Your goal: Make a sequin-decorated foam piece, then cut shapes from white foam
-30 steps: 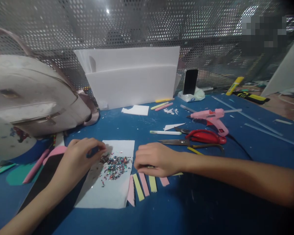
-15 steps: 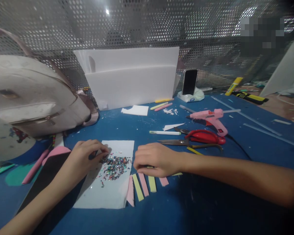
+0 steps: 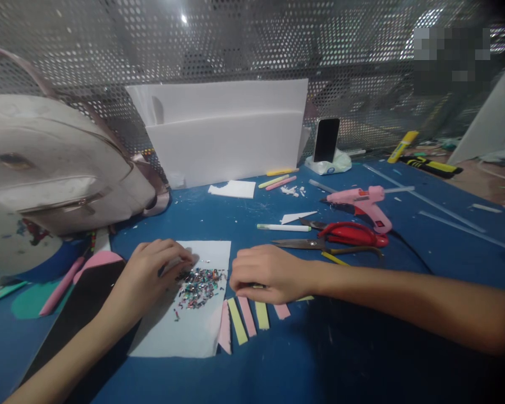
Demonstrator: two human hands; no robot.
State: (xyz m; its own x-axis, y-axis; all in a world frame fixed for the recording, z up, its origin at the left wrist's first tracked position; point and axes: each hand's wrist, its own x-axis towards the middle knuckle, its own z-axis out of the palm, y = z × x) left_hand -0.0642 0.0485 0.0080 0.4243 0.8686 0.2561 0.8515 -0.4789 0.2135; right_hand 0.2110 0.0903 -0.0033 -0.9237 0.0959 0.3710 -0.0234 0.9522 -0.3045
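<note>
A pile of shiny multicoloured confetti bits [image 3: 202,289] is spread over a sheet of white paper [image 3: 177,339]. At the pile's upper left edge, my left hand [image 3: 154,275] bends down with its fingers drawn together; anything between the fingertips is too small to make out. My right hand [image 3: 265,275] rests palm down just right of the sheet, fingers curled and close together. From under it fan out several pink and yellow paper strips [image 3: 247,317]. Whatever lies beneath the right palm is hidden.
Beyond my right hand lie scissors [image 3: 298,244], red-handled pliers [image 3: 349,233], a white pen [image 3: 284,228] and a pink glue gun [image 3: 357,199]. A phone [image 3: 327,140] and white boards [image 3: 227,146] stand at the back. A pale backpack [image 3: 59,163] fills the left side.
My left hand has shifted slightly to the right along the edge of the confetti. The right hand stays where it was.
</note>
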